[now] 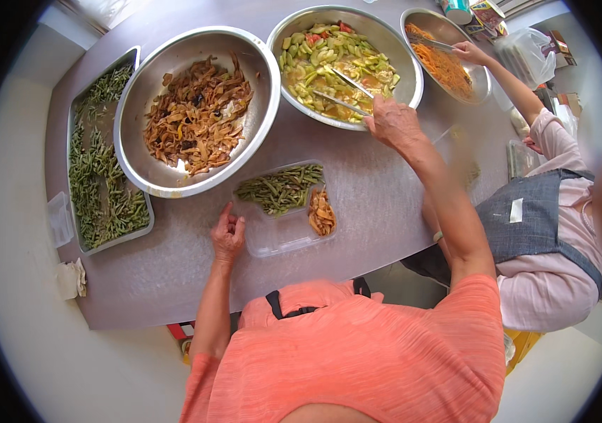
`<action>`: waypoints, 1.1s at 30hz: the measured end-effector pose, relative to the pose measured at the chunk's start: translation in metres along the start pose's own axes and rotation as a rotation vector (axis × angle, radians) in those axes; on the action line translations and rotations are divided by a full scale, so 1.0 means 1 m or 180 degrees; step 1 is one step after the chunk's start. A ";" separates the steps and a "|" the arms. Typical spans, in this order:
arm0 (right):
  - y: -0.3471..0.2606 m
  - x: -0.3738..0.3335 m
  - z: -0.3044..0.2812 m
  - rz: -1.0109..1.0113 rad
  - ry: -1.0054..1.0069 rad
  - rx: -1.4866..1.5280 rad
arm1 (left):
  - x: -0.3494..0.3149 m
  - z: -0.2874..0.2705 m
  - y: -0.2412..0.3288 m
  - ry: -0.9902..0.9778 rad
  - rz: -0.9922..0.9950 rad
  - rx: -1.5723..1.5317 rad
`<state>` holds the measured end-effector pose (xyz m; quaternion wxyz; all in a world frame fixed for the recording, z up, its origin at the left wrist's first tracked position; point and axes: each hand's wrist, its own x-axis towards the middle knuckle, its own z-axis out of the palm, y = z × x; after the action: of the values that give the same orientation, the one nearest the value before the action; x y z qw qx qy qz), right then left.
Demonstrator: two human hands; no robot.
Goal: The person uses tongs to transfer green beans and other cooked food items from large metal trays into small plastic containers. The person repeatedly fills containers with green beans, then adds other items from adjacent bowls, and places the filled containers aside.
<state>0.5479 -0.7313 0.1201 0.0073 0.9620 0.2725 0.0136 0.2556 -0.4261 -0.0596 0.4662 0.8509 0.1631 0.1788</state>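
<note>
My right hand [394, 123] grips a pair of metal tongs [352, 82], whose two arms stand apart over sliced green vegetables [315, 60] with egg and red pieces. These fill part of a large steel bowl [414, 84] at the back. In front of me lies a clear plastic compartment tray [272, 233]. Cut green beans [283, 189] occupy its far compartment, and brown strips [322, 213] sit in the small right one. Beside the tray's left edge is my left hand [227, 234], index finger stretched out, holding nothing.
Another steel bowl [126, 106] holds brown cooked strips. Left of it, a metal pan [147, 224] contains cut green beans. A co-worker's hand [471, 53] works at a bowl of orange shreds [442, 67]. A clear plastic container [59, 220] and crumpled paper [71, 279] sit at the table's left edge.
</note>
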 end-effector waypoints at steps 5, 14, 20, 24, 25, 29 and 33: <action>0.022 0.056 0.039 0.0207 0.0369 -0.0148 | 0.003 0.015 0.015 0.0128 -0.0084 0.0162; 0.025 0.091 0.052 0.0185 -0.0097 0.0589 | 0.029 0.068 0.060 -0.0225 -0.0462 -0.0091; 0.046 0.092 0.063 0.0405 -0.0245 0.1935 | 0.060 0.062 0.063 -0.0676 -0.0229 0.0167; 0.047 0.078 0.052 0.0642 -0.0591 0.2662 | 0.084 0.040 0.068 -0.1006 0.0122 0.0730; 0.047 0.074 0.049 0.0708 -0.0681 0.2900 | 0.090 0.037 0.077 -0.1109 0.0072 0.0939; 0.044 0.056 0.038 0.0926 -0.0887 0.3582 | 0.104 0.051 0.094 -0.1571 0.0122 0.1413; 0.042 0.038 0.024 0.1034 -0.0862 0.3856 | 0.116 0.092 0.123 -0.1852 0.1245 0.1657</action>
<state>0.6033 -0.7472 0.0979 -0.5052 0.8179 0.0793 -0.2635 0.4133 -0.5051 0.0164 0.2200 0.9699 -0.0997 -0.0305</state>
